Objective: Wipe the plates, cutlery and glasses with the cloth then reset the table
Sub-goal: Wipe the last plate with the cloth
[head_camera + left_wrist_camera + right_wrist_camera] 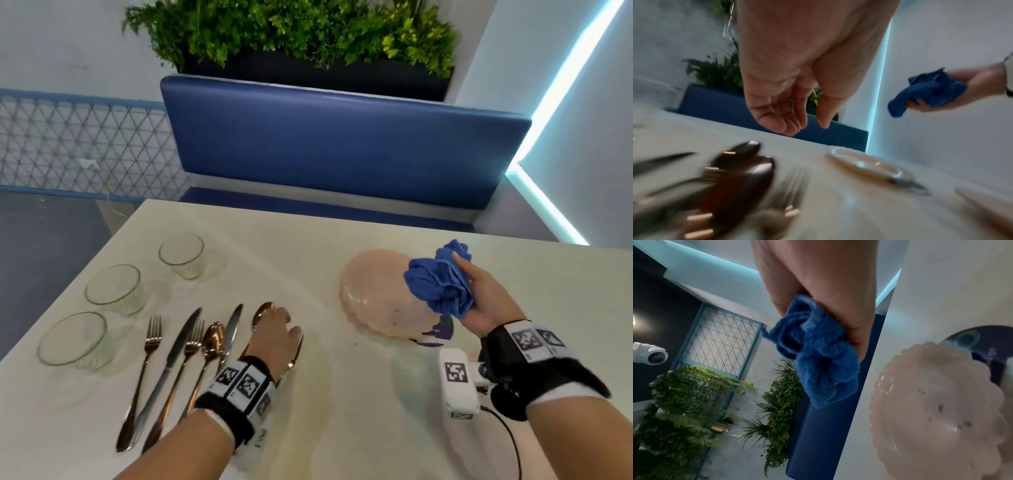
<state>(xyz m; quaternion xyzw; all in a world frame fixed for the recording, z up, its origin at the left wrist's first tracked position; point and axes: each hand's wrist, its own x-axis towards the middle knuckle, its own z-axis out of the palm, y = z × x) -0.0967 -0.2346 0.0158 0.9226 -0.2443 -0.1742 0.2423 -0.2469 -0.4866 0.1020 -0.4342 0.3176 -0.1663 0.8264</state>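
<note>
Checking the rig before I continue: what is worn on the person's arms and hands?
Both hands are bare. The left wrist wears a black band with white square-code tags. The right wrist has the same, plus a white tagged box with a black cable.

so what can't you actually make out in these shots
- Head view: the left hand covers part of a spoon and most of the fork at the right end of the row.
- Head view: the cloth and pink plate hide most of the patterned plate underneath.
- Left wrist view: cutlery is motion-blurred; pieces cannot be told apart.
- Right wrist view: the cloth hides the right hand's fingers.
</note>
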